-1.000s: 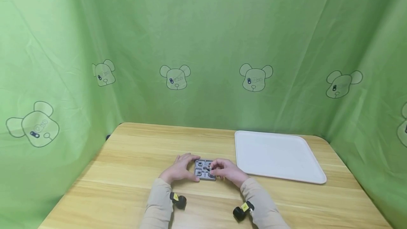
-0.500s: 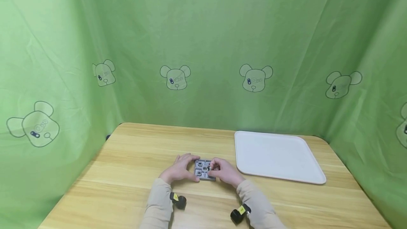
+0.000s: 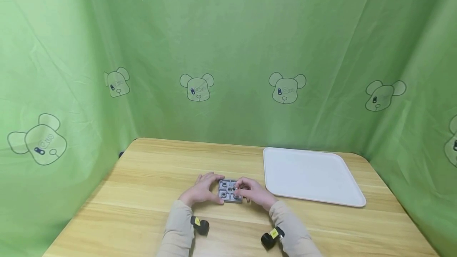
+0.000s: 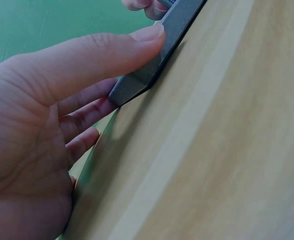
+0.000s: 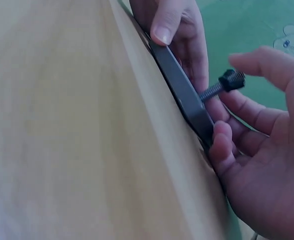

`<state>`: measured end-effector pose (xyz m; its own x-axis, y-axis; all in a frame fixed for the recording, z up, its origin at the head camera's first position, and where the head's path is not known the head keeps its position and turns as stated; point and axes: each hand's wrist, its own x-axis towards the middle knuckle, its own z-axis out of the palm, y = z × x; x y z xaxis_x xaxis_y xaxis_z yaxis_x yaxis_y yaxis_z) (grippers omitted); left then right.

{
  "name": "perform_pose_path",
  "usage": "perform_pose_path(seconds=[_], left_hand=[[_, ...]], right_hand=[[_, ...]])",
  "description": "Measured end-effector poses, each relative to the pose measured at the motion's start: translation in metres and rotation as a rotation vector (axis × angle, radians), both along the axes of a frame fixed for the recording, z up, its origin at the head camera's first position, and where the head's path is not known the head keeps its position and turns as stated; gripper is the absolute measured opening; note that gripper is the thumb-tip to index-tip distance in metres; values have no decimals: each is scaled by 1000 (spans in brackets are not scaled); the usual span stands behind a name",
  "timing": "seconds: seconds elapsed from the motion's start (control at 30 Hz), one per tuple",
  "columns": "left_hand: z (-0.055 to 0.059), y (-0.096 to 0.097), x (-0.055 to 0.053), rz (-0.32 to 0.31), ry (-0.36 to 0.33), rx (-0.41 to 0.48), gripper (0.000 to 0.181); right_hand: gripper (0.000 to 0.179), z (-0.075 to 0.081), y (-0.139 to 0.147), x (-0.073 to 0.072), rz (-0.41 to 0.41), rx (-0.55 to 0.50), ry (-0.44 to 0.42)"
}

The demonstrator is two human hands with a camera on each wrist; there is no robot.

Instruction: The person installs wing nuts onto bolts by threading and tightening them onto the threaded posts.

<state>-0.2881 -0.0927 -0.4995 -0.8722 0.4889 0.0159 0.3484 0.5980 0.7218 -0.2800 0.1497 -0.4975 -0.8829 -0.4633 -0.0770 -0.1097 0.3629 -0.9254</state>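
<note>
A square grey plate (image 3: 224,198) with recesses and holes lies on the table. My left hand (image 3: 200,190) grips it from the left, thumb on the near side (image 4: 149,35) and fingers towards the far side. A threaded screw (image 5: 231,80) with a black head stands up from the plate's right part. Around its head, my right hand (image 3: 255,194) holds thumb and finger at opposite sides, with the fingertips right at the head. Other curled fingers of that hand (image 5: 221,142) rest against the plate's edge. The hole under the screw is hidden.
A white tray (image 3: 310,173) lies to the right of the plate on the wooden table (image 3: 171,158). Behind and at both sides hangs a green curtain (image 3: 242,43) with bear heads printed on it. Black cameras (image 3: 202,226) are strapped at both wrists.
My right hand shifted slightly left and in, then back out to the right, its fingers turning about the screw. The left hand and plate have stayed in place.
</note>
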Motion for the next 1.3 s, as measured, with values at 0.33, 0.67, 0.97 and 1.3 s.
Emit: perform_pose_path(seconds=[0.33,0.67,0.97,1.3], left_hand=[[1,0,1,-7,3,-7,87],[2,-1,1,-4,-2,-5,87],[2,-1,2,-5,-4,-1,88],[0,-1,1,-5,-4,-9,88]], right_hand=[[32,-5,7,-4,2,-75,-63],[36,-6,7,-5,46,-90,-48],[36,-6,7,-5,59,-96,-42],[32,-4,5,-4,32,-65,-34]])
